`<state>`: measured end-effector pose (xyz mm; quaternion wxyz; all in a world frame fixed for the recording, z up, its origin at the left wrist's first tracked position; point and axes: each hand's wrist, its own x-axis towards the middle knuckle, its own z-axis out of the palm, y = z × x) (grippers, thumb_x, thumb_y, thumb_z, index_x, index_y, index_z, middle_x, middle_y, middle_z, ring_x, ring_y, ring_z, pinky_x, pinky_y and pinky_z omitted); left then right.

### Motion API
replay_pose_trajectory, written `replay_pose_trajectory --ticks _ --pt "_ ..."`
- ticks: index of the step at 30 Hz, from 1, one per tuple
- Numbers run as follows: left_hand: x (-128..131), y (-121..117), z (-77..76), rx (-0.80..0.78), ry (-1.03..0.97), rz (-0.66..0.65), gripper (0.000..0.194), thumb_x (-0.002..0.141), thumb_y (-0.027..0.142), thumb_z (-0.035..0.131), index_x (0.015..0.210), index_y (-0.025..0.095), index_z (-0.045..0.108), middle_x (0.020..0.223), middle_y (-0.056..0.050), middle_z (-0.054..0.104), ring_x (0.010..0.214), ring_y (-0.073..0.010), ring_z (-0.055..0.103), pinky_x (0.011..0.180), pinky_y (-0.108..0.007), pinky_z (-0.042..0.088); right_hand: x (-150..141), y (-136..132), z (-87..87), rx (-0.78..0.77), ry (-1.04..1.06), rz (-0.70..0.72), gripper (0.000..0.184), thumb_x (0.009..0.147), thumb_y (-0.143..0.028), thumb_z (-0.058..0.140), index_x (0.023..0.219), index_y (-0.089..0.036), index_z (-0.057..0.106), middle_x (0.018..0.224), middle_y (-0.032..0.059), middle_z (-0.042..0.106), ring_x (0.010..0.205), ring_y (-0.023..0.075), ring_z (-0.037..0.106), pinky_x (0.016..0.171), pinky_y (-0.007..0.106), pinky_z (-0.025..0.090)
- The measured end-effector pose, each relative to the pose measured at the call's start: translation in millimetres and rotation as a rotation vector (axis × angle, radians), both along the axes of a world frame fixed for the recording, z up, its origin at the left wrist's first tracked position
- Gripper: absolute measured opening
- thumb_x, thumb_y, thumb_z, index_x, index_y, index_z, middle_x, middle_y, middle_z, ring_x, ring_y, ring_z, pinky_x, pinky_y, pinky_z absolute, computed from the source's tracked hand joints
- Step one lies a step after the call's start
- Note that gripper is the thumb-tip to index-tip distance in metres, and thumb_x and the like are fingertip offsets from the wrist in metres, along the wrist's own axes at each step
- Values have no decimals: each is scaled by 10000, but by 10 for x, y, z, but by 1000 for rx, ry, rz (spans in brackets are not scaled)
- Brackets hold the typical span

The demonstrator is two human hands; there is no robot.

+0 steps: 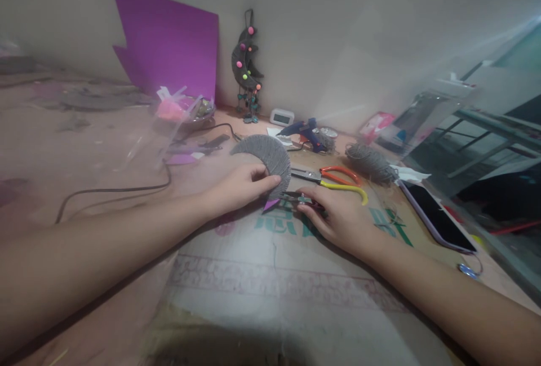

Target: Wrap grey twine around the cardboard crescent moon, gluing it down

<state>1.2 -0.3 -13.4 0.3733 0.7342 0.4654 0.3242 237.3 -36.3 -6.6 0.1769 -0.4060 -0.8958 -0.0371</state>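
Note:
My left hand (pixel 253 183) pinches a crescent moon (pixel 270 154) wrapped in grey yarn between thumb and fingers, above a printed cardboard sheet (pixel 236 281). At its lower tip a bare purple end (pixel 271 204) shows. Close to that tip, my right hand (pixel 333 214) is closed around small snips (pixel 301 197), whose dark pointed blades face the crescent. Whether the blades touch the yarn I cannot tell. Just behind lie large scissors (pixel 340 177) with one orange and one yellow handle.
Behind stand a purple sheet (pixel 169 39), a hanging moon ornament (pixel 247 61), a small digital clock (pixel 282 117) and a blue glue gun (pixel 306 130). To the right are a grey yarn ball (pixel 367 162) and a phone (pixel 437 216). A black cable (pixel 114 190) crosses the left side.

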Motion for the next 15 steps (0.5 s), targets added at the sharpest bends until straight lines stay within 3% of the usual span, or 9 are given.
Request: replay_pose_trajectory --ticks 15 --pt "1 11 5 -22 -31 -18 382 861 491 527 606 210 479 525 33 479 500 -128 462 486 -264 310 -14 -6 12 0 5 -21 233 965 -343 496 1075 -190 633 904 61 725 674 163 635 590 263 427"
